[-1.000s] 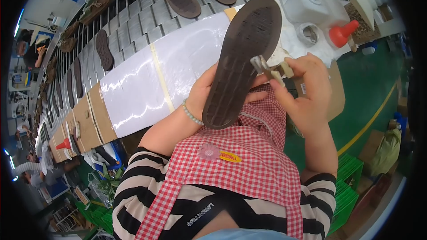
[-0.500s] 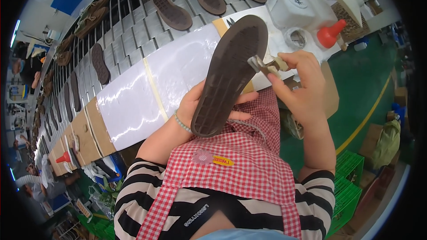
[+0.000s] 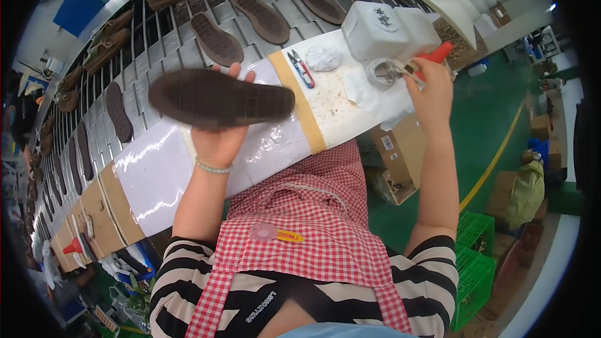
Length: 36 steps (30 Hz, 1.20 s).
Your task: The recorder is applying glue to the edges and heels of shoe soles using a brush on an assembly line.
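Observation:
A dark brown shoe sole (image 3: pixel 219 98) lies nearly level across my left hand (image 3: pixel 218 145), above the white-covered board. My palm is beneath it and fingertips show past its far edge. My right hand (image 3: pixel 433 92) is farther right, thumb and fingers pinched on a small, stained brush (image 3: pixel 410 70). The brush is at the mouth of a translucent white jar (image 3: pixel 380 74); its tip is hard to make out. Just behind my right fingers a red cone-shaped nozzle (image 3: pixel 437 55) is partly covered.
Thread snips (image 3: pixel 303 70) and a crumpled white wad (image 3: pixel 322 58) lie left of the jar. White plastic jugs (image 3: pixel 379 31) stand behind it. Beyond, a slatted metal conveyor (image 3: pixel 181 62) carries several soles and shoes. A pale duct hood (image 3: pixel 447 15) hangs at the far right.
My left hand has moved left and turned the sole from steeply upright to nearly level. The right hand has carried the brush away from the sole to the jar.

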### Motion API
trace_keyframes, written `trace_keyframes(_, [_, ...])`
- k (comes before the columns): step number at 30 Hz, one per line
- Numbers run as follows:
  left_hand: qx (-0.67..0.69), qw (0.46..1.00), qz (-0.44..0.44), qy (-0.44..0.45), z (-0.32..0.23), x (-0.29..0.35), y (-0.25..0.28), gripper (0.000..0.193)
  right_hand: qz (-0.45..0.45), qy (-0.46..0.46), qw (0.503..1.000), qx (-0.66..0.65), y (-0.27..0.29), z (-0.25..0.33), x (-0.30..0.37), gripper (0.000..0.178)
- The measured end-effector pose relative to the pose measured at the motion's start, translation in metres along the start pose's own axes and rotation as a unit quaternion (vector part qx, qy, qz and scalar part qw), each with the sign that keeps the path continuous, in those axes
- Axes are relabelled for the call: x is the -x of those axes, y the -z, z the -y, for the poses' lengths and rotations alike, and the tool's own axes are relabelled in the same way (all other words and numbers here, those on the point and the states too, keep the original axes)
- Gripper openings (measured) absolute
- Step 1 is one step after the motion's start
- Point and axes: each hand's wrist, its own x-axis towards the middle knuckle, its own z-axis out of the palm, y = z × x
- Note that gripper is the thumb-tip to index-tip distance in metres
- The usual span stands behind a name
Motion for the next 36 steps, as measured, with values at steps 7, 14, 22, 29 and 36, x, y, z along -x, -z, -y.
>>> trace_keyframes(7, [-0.012,0.988,-0.151,0.036,-0.017,0.032,0.012,0.068,0.041,0.032,0.998,0.030,-0.042,-0.016,0.000,0.037])
trace_keyframes(14, [0.055,0.958,-0.177,0.219,-0.018,0.070,-0.002,0.088,0.068,0.021,0.997,0.007,-0.040,-0.019,-0.005,0.038])
trace_keyframes(22, [0.080,0.963,-0.125,0.227,0.011,0.047,-0.014,0.077,0.103,-0.265,0.911,-0.300,0.003,-0.044,0.016,0.038])
trace_keyframes(29, [0.141,0.960,-0.117,0.214,0.035,0.028,-0.036,0.064,0.084,-0.002,0.900,-0.427,0.039,0.143,0.025,0.051])
trace_keyframes(36, [0.163,0.960,-0.053,0.222,0.045,0.028,-0.054,0.058,0.057,0.187,0.921,-0.338,0.022,0.182,0.031,0.049])
